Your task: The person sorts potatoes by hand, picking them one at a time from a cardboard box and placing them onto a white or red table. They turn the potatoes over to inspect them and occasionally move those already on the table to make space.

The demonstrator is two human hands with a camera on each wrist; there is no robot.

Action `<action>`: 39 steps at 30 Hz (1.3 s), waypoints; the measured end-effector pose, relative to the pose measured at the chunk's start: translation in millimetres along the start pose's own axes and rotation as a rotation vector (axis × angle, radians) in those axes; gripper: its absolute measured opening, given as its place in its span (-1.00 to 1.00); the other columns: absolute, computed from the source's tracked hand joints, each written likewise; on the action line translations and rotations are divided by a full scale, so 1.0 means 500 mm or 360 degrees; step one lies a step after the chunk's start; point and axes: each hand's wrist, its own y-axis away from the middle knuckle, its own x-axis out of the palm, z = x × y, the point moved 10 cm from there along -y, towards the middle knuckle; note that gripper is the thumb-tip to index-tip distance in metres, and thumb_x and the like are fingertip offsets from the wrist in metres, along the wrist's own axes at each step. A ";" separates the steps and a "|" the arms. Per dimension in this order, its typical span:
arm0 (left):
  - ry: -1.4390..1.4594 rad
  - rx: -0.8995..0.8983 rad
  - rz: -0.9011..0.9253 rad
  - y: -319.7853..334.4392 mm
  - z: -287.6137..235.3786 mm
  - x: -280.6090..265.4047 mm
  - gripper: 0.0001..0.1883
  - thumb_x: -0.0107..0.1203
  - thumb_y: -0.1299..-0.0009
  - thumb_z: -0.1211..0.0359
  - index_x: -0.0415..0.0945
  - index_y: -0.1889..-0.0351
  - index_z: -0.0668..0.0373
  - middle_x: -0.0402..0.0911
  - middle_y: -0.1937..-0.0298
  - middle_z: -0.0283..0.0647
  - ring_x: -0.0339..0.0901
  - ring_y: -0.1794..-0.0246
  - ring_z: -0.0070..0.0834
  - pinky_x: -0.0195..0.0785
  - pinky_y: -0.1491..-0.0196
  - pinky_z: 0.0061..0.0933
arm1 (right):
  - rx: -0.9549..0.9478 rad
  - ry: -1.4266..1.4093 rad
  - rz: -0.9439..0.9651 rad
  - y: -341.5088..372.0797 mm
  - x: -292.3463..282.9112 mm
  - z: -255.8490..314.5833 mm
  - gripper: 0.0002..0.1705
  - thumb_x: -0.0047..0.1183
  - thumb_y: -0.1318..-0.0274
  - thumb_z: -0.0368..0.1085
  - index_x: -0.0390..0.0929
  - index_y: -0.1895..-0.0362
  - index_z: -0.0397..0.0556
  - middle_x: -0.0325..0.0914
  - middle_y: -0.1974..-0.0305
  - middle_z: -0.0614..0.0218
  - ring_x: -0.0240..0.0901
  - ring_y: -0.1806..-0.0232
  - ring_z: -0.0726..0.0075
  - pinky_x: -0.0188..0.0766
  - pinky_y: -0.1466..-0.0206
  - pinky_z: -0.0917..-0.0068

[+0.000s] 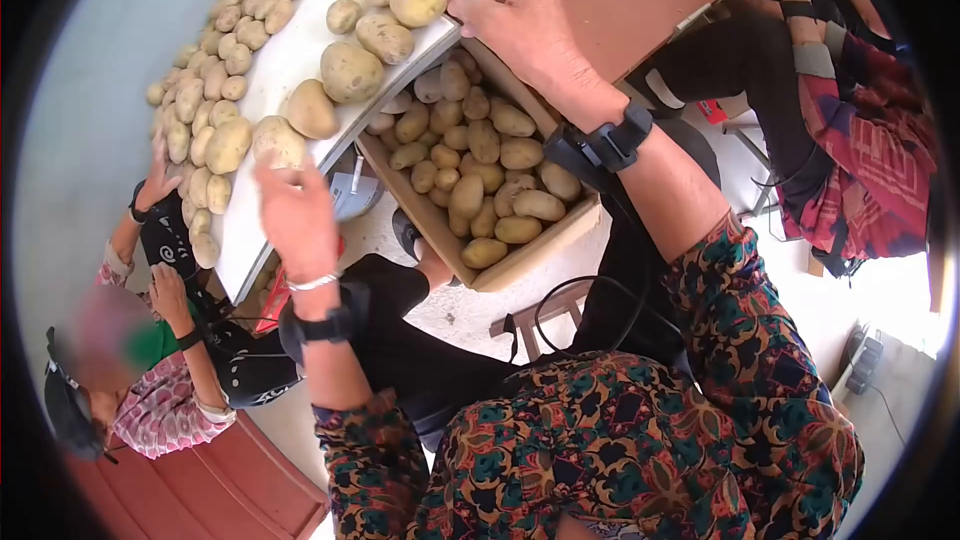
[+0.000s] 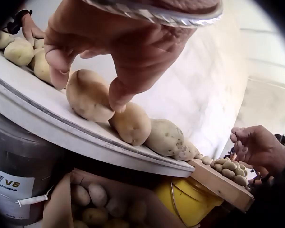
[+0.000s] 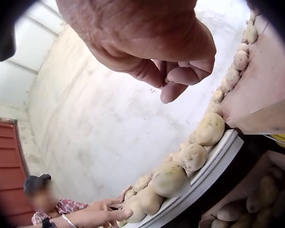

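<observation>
Your left hand (image 1: 298, 225) grips a potato (image 2: 89, 96), oval, pale brown and dark-streaked, near the white table's (image 1: 262, 90) edge facing the box (image 1: 440, 232). Your right hand (image 1: 525, 28), fingers curled together, appears empty. Bare surface lies between heap (image 1: 215, 75) and edge-side potatoes (image 1: 352, 72).

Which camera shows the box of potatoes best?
The head view: it looks down into the box, with many potatoes in plain sight. The left wrist view shows only part, low down; the right wrist view only a dark part.
</observation>
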 end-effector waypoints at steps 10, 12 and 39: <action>-0.0079 0.0361 0.1554 0.273 0.043 0.526 -0.22 0.22 -0.19 0.27 0.13 -0.32 0.40 0.38 -0.19 0.33 0.30 -0.27 0.13 0.20 -0.30 -0.11 | -0.0159 -0.0198 -0.0085 0.022 0.018 0.027 -0.88 -0.01 -0.11 -0.43 0.52 0.27 -0.17 0.55 0.35 0.09 0.53 0.25 0.15 0.44 0.13 0.28; -0.0060 0.0276 0.1368 0.279 0.021 0.526 -0.20 0.31 -0.09 0.33 0.17 -0.26 0.42 0.39 -0.20 0.27 0.30 -0.27 0.13 0.21 -0.30 -0.13 | -0.0065 -0.0237 -0.0058 0.014 0.016 0.020 -0.88 0.00 -0.12 -0.43 0.52 0.26 -0.19 0.55 0.39 0.13 0.52 0.33 0.26 0.44 0.19 0.34; 0.0880 0.0239 0.1635 0.269 -0.063 0.692 -0.05 0.42 0.04 -0.04 0.36 -0.29 0.25 0.50 -0.19 0.06 0.44 -0.21 -0.16 0.27 -0.21 -0.26 | 0.0012 -0.0442 0.0066 0.043 0.012 0.025 -0.90 -0.03 -0.17 -0.42 0.50 0.28 -0.18 0.52 0.40 0.14 0.44 0.39 0.27 0.38 0.28 0.35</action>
